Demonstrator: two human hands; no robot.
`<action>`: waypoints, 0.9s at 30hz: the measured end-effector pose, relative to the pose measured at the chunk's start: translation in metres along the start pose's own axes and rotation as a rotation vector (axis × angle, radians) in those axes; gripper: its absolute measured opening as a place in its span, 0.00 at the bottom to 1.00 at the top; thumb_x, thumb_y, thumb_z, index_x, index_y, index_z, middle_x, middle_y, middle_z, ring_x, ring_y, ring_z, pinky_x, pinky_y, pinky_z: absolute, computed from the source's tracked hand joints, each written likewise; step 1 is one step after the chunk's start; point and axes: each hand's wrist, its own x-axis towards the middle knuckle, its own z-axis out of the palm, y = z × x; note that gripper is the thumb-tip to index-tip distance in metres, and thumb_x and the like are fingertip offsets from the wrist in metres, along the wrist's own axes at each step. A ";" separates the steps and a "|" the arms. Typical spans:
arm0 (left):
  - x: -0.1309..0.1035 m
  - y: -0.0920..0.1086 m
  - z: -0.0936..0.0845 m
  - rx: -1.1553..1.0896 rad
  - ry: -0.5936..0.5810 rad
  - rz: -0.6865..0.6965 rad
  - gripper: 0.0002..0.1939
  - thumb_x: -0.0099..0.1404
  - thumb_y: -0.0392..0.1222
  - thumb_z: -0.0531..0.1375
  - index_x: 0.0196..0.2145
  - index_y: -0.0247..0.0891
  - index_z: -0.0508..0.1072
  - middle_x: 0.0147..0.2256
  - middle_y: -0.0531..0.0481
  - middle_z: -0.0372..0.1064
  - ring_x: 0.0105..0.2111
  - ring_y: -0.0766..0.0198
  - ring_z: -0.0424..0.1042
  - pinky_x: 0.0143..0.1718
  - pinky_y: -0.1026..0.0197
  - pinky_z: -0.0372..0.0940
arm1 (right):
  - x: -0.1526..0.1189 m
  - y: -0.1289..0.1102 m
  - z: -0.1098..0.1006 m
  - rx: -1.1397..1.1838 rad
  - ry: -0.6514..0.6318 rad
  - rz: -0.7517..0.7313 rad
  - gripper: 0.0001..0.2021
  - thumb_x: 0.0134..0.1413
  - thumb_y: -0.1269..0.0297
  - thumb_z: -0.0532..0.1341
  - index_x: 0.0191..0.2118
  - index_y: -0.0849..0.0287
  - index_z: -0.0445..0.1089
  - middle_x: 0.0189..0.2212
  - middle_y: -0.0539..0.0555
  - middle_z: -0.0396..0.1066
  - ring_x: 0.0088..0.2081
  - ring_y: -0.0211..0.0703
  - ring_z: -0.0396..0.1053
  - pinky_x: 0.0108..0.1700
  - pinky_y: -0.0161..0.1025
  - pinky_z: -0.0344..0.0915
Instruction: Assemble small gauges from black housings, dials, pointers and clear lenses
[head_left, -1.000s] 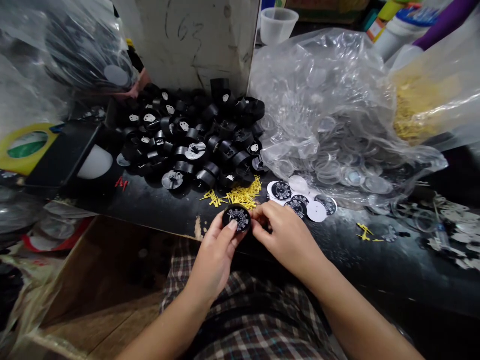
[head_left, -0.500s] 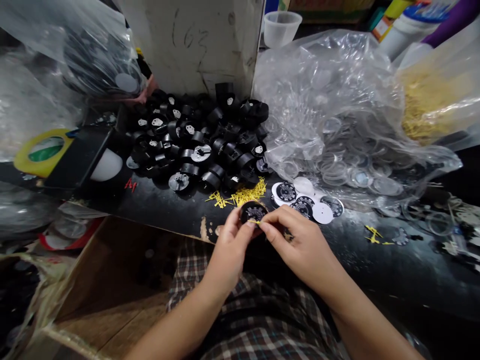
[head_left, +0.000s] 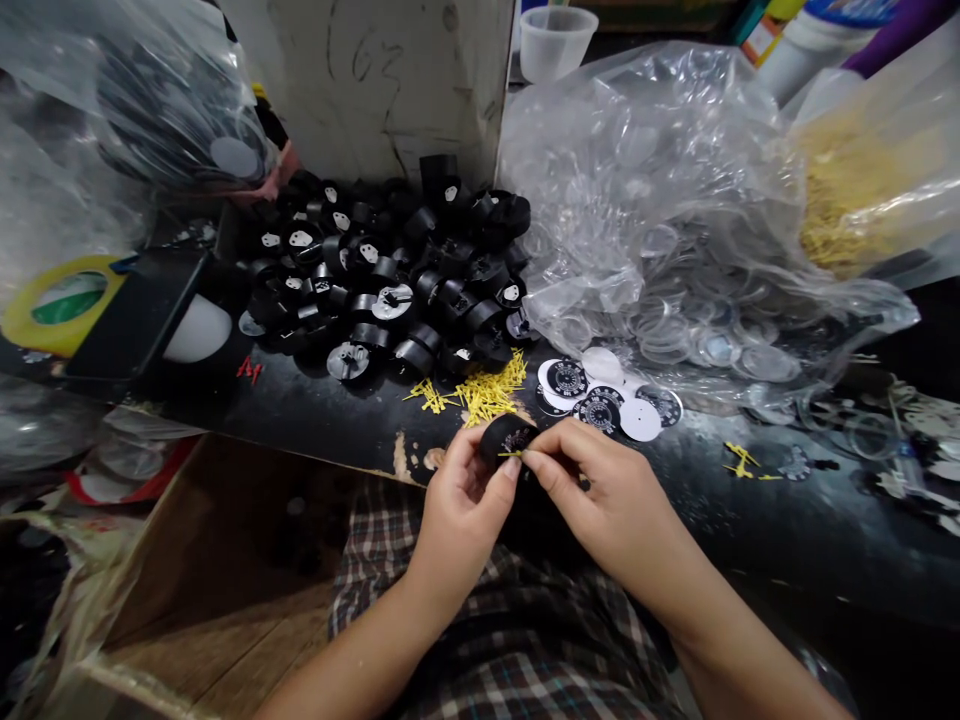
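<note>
My left hand (head_left: 469,490) is closed around a round black gauge housing (head_left: 499,433), whose printed dial face is tilted toward me. A thin yellow pointer (head_left: 511,454) lies across the lower part of that dial, by my left thumb. The fingertips of my right hand (head_left: 592,480) pinch the pointer's right end. Just beyond my hands is a pile of yellow pointers (head_left: 491,388). Black and white dial discs (head_left: 602,408) lie overlapping to the right of it. Behind them several black housings (head_left: 390,270) are heaped.
A clear plastic bag (head_left: 675,200) spills transparent round covers (head_left: 675,335). Another bag holds yellow pieces (head_left: 847,200). At left are a black box-like object (head_left: 135,315), a yellow tape roll (head_left: 64,305) and small red pieces (head_left: 249,368). An open wooden drawer (head_left: 202,600) is below.
The housing has tipped, showing more of its black side wall. Both hands have shifted slightly, still holding the housing and pointer. The whole view has moved a little.
</note>
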 end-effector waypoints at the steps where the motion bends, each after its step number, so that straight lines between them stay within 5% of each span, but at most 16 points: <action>1: -0.001 0.001 0.000 0.050 0.011 0.019 0.07 0.63 0.39 0.58 0.41 0.42 0.69 0.39 0.54 0.73 0.41 0.66 0.71 0.45 0.65 0.64 | -0.001 -0.001 0.000 0.000 0.000 0.005 0.07 0.60 0.70 0.55 0.30 0.57 0.65 0.28 0.48 0.66 0.31 0.36 0.64 0.34 0.34 0.58; 9: -0.005 0.003 -0.006 0.292 0.024 0.093 0.12 0.62 0.33 0.56 0.43 0.44 0.70 0.46 0.54 0.72 0.45 0.61 0.71 0.48 0.59 0.65 | -0.007 -0.006 0.007 0.031 0.018 0.052 0.09 0.59 0.71 0.56 0.27 0.57 0.63 0.24 0.47 0.65 0.24 0.34 0.59 0.27 0.33 0.55; 13: 0.001 0.001 -0.007 0.029 -0.080 -0.070 0.12 0.63 0.38 0.58 0.45 0.43 0.71 0.47 0.52 0.73 0.49 0.59 0.70 0.52 0.57 0.64 | -0.005 -0.001 0.001 -0.017 0.003 0.062 0.11 0.57 0.68 0.58 0.24 0.57 0.62 0.21 0.46 0.62 0.23 0.35 0.59 0.27 0.34 0.55; 17: 0.004 0.002 -0.008 -0.163 -0.126 -0.184 0.17 0.62 0.42 0.60 0.50 0.45 0.70 0.51 0.51 0.72 0.53 0.58 0.68 0.55 0.58 0.62 | 0.001 0.003 -0.003 -0.196 0.068 -0.141 0.03 0.58 0.70 0.57 0.36 0.59 0.68 0.29 0.51 0.68 0.32 0.41 0.64 0.35 0.38 0.58; 22: -0.001 0.000 -0.007 -0.140 0.007 -0.220 0.17 0.59 0.45 0.64 0.47 0.47 0.75 0.53 0.51 0.71 0.58 0.54 0.63 0.57 0.57 0.60 | 0.010 0.002 0.002 -0.413 0.096 -0.281 0.05 0.57 0.73 0.54 0.32 0.60 0.66 0.28 0.53 0.68 0.32 0.43 0.64 0.37 0.42 0.56; 27: -0.007 -0.009 0.006 -0.367 0.275 -0.461 0.18 0.53 0.49 0.67 0.44 0.49 0.77 0.53 0.50 0.70 0.57 0.50 0.64 0.54 0.53 0.64 | 0.013 -0.010 0.003 -0.330 0.177 -0.165 0.06 0.53 0.75 0.54 0.28 0.59 0.64 0.24 0.49 0.66 0.27 0.38 0.61 0.35 0.39 0.57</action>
